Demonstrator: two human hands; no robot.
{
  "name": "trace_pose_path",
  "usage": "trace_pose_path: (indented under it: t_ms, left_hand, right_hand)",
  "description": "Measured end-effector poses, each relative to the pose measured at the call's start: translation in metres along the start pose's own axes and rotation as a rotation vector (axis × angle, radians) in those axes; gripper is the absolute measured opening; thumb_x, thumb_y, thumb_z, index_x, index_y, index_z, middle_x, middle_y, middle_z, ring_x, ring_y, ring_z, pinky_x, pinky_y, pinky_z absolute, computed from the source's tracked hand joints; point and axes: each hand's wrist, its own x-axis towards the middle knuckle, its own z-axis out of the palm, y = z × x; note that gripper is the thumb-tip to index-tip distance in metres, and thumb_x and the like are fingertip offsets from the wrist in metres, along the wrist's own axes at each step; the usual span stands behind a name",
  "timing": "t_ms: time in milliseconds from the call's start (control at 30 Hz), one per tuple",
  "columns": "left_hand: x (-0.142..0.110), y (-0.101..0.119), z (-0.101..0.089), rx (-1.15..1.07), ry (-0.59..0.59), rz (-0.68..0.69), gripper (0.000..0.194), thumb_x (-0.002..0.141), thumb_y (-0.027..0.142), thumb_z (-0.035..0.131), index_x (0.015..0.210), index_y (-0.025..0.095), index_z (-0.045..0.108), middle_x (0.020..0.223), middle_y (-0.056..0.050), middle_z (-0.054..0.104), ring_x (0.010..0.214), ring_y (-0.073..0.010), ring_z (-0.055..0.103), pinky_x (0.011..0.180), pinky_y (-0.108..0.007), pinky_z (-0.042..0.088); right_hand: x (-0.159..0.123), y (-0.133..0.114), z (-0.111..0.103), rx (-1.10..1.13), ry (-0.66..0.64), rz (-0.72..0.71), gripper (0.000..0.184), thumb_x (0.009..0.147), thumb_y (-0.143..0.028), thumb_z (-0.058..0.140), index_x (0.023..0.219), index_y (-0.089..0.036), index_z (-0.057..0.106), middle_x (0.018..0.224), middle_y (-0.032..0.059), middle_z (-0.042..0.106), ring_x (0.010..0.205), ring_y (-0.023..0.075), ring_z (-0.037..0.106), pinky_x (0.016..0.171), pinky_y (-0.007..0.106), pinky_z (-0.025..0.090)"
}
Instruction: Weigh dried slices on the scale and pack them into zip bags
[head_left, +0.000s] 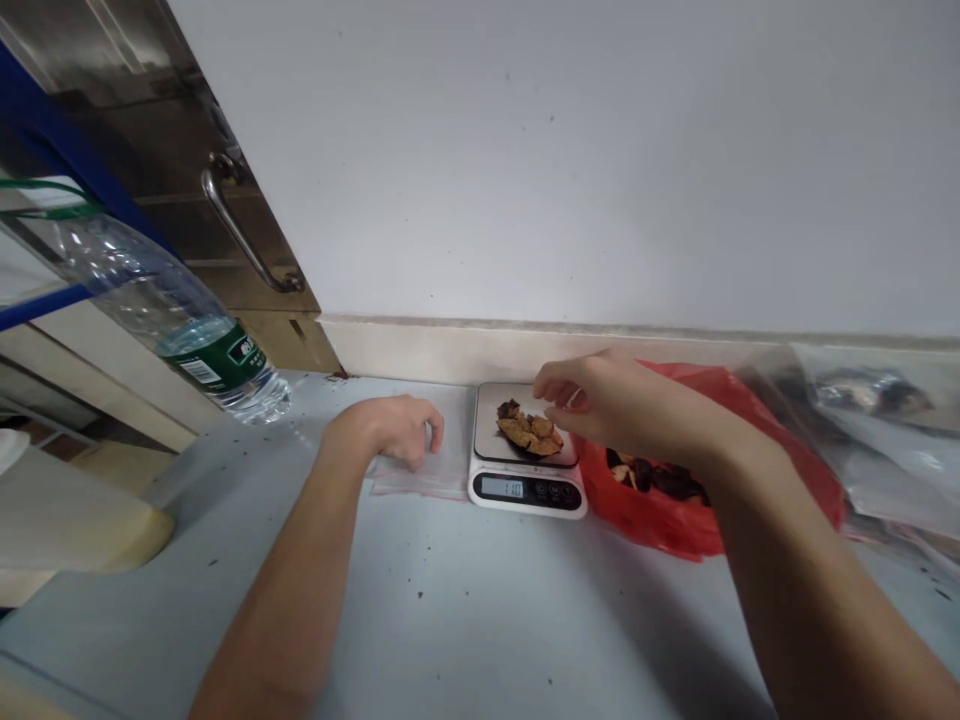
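A white digital kitchen scale [526, 492] stands against the wall, its display reading about 11.0. Brown, curled dried pieces [529, 430] lie on its metal plate. Just right of them hovers my right hand [581, 392], fingers curved, thumb apart, nothing visible in its grasp. My left hand [397, 428] is left of the scale, just over a stack of clear plastic bags [450, 450]. Its fingers are loosely bent and spread, and I see nothing held in them. Beyond the right wrist, an opened red plastic bag [660, 525] contains more dark dried pieces [649, 478], partly hidden by my forearm.
At the left stands a large clear water bottle [172, 300] with a green label. A whitish container [75, 510] is at the left edge. More clear bags [885, 450] with contents lie at the far right. A white wall [570, 180] borders the table's back.
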Motion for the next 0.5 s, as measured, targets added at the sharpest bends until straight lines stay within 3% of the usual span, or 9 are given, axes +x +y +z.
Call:
trace_pose_path:
  t_ms: [100,233,400,500]
  left_hand:
    - [-0.005,-0.011,-0.003,-0.027,0.068,0.028,0.035,0.053,0.015,0.054,0.086,0.023,0.064,0.080,0.001,0.073,0.064,-0.0168,0.061,0.048,-0.022,0.038]
    - [-0.019,-0.022,-0.009,-0.140,0.404,0.188,0.021,0.069,0.025,0.054,0.089,0.024,0.060,0.074,0.001,0.069,0.064,-0.0167,0.063,0.052,-0.023,0.043]
    - [-0.036,-0.004,-0.013,-0.351,0.781,0.423,0.016,0.077,0.032,0.063,0.085,0.023,0.052,0.082,-0.001,0.067,0.078,-0.0175,0.069,0.068,-0.027,0.055]
    - [-0.040,0.009,-0.012,-0.420,0.871,0.506,0.017,0.077,0.029,0.065,0.083,0.023,0.051,0.079,0.001,0.065,0.077,-0.0162,0.068,0.067,-0.026,0.057]
  right_hand:
    - [0.004,0.002,0.004,-0.030,-0.037,0.046,0.020,0.084,-0.011,0.062,0.096,-0.022,0.074,0.098,0.0067,0.078,0.091,0.0220,0.072,0.071,0.028,0.052]
    - [0.006,-0.007,0.007,0.194,0.084,-0.026,0.019,0.088,-0.017,0.063,0.105,-0.021,0.070,0.095,0.0068,0.077,0.087,0.0216,0.073,0.073,0.029,0.053]
    - [0.005,-0.025,0.012,0.483,0.065,-0.206,0.028,0.094,-0.033,0.063,0.121,-0.024,0.065,0.078,-0.0010,0.072,0.061,0.0152,0.064,0.063,0.028,0.050]
    - [0.006,-0.027,0.016,0.522,0.032,-0.290,0.028,0.098,-0.038,0.058,0.122,-0.024,0.066,0.081,-0.0010,0.071,0.061,0.0135,0.061,0.065,0.028,0.048]
